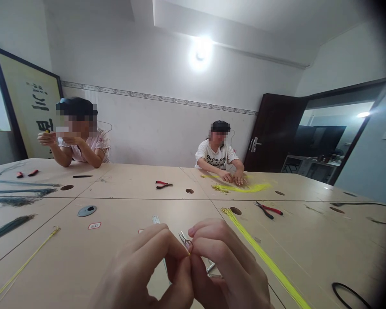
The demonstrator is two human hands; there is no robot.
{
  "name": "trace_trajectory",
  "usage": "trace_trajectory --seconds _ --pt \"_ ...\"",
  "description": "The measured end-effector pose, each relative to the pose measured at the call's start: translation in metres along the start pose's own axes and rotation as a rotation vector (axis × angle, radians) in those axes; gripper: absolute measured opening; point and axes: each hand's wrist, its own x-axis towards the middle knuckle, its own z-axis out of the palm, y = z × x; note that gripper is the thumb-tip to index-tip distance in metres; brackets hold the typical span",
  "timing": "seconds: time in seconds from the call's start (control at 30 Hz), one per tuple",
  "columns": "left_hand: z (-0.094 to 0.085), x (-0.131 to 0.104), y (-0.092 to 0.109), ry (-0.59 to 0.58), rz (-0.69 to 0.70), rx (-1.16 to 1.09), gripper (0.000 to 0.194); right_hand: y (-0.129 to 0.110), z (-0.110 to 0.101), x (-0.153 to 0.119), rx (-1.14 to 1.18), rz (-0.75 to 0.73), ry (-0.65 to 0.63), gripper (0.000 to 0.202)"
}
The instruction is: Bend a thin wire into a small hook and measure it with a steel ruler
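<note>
My left hand (148,257) and my right hand (227,253) meet at the front middle, above the table, with thumbs and forefingers pinched together. A thin reddish-brown loop (188,243) curls up between the fingertips, with a tiny yellow bit at its base. Whether it is cord or wire I cannot tell, and the fingers hide the rest. Behind the hands a slim metal tool (156,219) and a silvery piece (210,267) show in part. Right of my right hand lies a bundle of yellow cords (260,253).
Red-and-black pliers (268,210) lie at right, another pair of pliers (164,184) farther back. A single yellow cord (25,264) and dark blue-grey bundles (9,227) lie at left. Across the table sit one person (83,141) with raised hands and another person (217,154) handling yellow cords.
</note>
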Motion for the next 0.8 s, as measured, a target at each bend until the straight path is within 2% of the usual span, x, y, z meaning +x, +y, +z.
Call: trace_trajectory --seconds 0.67,0.8 --pt "-0.0002 0.0012 0.0008 -0.001 -0.033 0.045 0.02 0.0029 -0.0001 0.0019 -0.086 -0.066 0.003 0.018" --pt "-0.0003 0.0037 0.0025 -0.014 -0.066 0.053 0.021 0.0027 -0.0004 0.0028 -0.056 0.047 -0.037 0.015"
